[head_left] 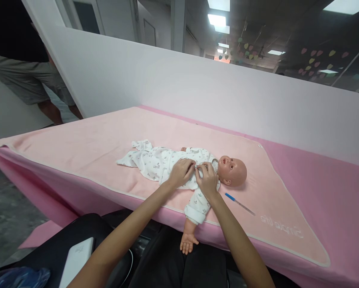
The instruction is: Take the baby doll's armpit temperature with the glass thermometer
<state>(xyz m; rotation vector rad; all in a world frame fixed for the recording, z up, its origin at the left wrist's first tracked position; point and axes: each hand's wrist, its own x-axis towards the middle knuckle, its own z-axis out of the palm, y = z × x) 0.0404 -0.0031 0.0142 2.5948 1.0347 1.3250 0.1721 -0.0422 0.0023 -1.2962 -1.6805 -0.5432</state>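
A baby doll (235, 171) lies on its back on the pink table, its head to my right and one arm hanging over the near edge. It wears a white printed baby romper (154, 164). My left hand (181, 173) rests on the chest of the romper, its fingers curled and pinching the cloth at the front. Close against it, my right hand (208, 178) has thumb and fingers closed on the same front edge near the collar. The exact spot between my fingertips is partly hidden.
A pen with a blue cap (240, 203) lies beside the doll's head on the pale pink blanket (86, 140). Darker pink cloth (326, 180) shows beneath. A white partition (179, 80) stands behind. A white power bank (76, 258) is by my lap; a person in shorts (20, 76) stands far left.
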